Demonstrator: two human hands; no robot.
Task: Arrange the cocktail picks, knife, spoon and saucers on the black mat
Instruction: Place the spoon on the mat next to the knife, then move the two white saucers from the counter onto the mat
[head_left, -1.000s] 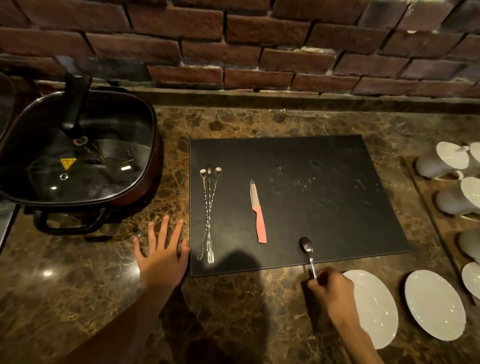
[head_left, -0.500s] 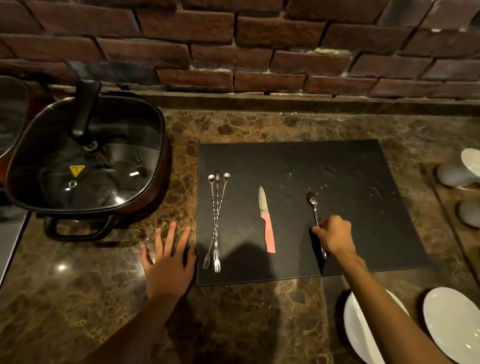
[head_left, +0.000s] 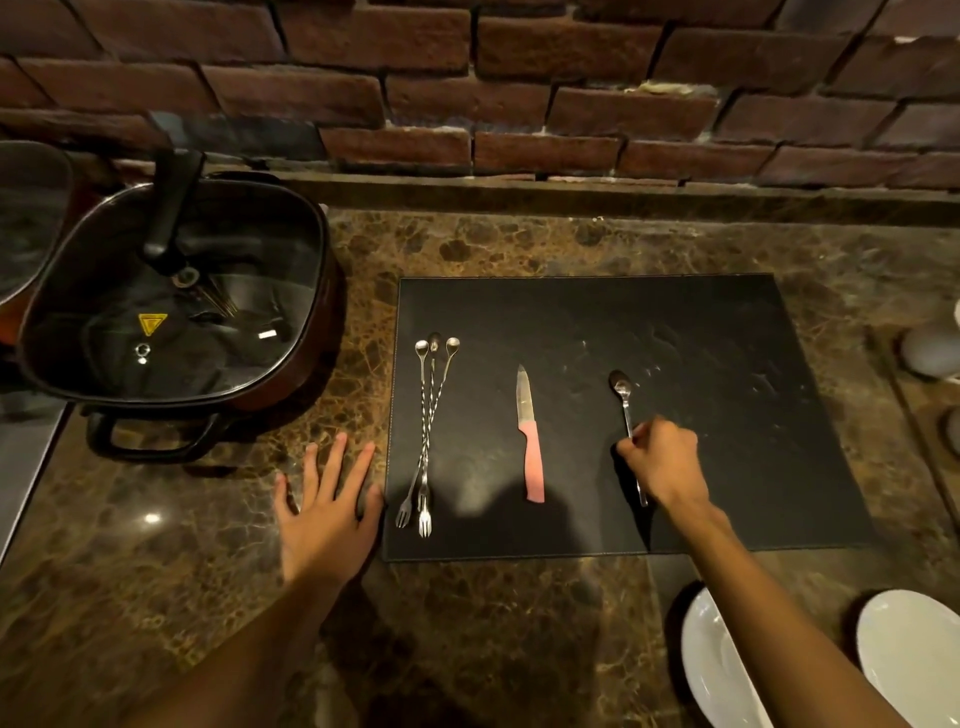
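Over on the far left there's the big glass-lidded pan (head_left: 171, 306), not part of this job, just sitting on the table (head_left: 519, 623). Next to it I'm resting my left hand (head_left: 327, 514) flat on the stone with the fingers spread wide, holding nothing, right beside the left edge of the black mat (head_left: 727, 322).

On the mat itself, the three cocktail picks (head_left: 428, 436) are lying bunched together near the left edge, little fork ends toward me. The knife (head_left: 530, 439) with the pink handle is lying to their right, blade pointing away from me. Then comes the spoon (head_left: 623, 397), bowl pointing away, lying roughly parallel to the knife. My right hand (head_left: 662, 462) is curled over its handle, fingers pinched around the shaft, so I'm reckoning I'm right in the middle of setting the spoon down, or just nudging it straight.

Down at the bottom right the two white saucers (head_left: 914, 654) are sitting on the table, off the mat, one partly hidden under my forearm. So cutlery looks basically sorted and the saucers are what's left.

Next move, I'm guessing: letting go of the spoon without knocking it crooked, pulling my hand back toward me and picking up a saucer. There's plenty of bare mat to the right of the spoon for both.
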